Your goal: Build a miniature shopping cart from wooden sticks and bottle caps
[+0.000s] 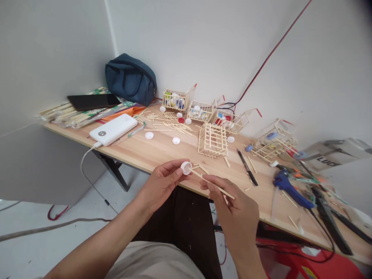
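My left hand (164, 180) pinches a white bottle cap (186, 167) between thumb and fingers, just in front of the table edge. My right hand (232, 209) grips a thin wooden stick (213, 185) whose far end touches the cap. A small open cage built of sticks (212, 140) stands on the wooden table (162, 151) right behind my hands. Loose sticks (174, 126) lie scattered further back.
Three stick carts with coloured caps (200, 110) line the wall, another (274, 143) sits to the right. White caps (149, 135), a power bank (113, 129), a phone (93, 101), a blue bag (130, 79), a black cutter (247, 167) and a blue glue gun (287, 186) lie around.
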`<state>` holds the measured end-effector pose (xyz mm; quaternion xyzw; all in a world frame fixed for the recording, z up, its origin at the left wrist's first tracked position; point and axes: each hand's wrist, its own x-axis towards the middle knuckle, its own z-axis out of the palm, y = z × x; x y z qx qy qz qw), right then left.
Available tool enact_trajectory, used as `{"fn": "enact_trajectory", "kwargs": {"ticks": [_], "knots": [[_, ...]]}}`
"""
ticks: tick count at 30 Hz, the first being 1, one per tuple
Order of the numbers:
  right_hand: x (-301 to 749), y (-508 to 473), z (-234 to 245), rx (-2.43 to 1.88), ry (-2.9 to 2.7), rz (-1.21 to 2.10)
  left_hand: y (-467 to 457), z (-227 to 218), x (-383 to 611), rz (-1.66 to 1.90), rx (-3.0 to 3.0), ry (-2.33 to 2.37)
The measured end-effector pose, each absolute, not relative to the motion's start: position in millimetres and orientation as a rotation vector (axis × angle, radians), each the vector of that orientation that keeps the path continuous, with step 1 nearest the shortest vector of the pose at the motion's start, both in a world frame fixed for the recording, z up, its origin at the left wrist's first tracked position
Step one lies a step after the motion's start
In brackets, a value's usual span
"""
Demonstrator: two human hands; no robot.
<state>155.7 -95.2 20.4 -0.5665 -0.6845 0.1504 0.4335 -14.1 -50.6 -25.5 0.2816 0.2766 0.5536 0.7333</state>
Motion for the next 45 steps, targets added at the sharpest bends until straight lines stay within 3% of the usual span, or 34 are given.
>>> {"fn": "enact_trajectory", "kwargs": {"ticks": [5, 11, 19, 25, 29, 37, 45], "knots": [[149, -98, 20, -1.427, -1.678, 0.283, -50, -26, -14, 1.206, 0.63, 0.641], [151, -98, 14, -1.342, -1.675, 0.402, -53, -25, -12, 1.136, 0.705, 0.627], [182, -97, 30, -1.232, -1.383, 0.031, -29, -18, -34, 1.26, 1.317, 1.152], [196, -94, 33, -1.399, -1.236, 0.228, -18, -19, -23, 0.956, 2.043, 1.402], [199, -87, 25, -1.428, -1.281, 0.358, -15, -28, -14, 0.875, 2.203, 1.486], [179, -86, 22, -1.568, -1.67, 0.708, -23, -13, -20, 1.06, 2.04, 1.285], [162, -85, 28, -1.555, -1.831, 0.789, -39, 7, -19, 1.177, 2.142, 1.168]]}}
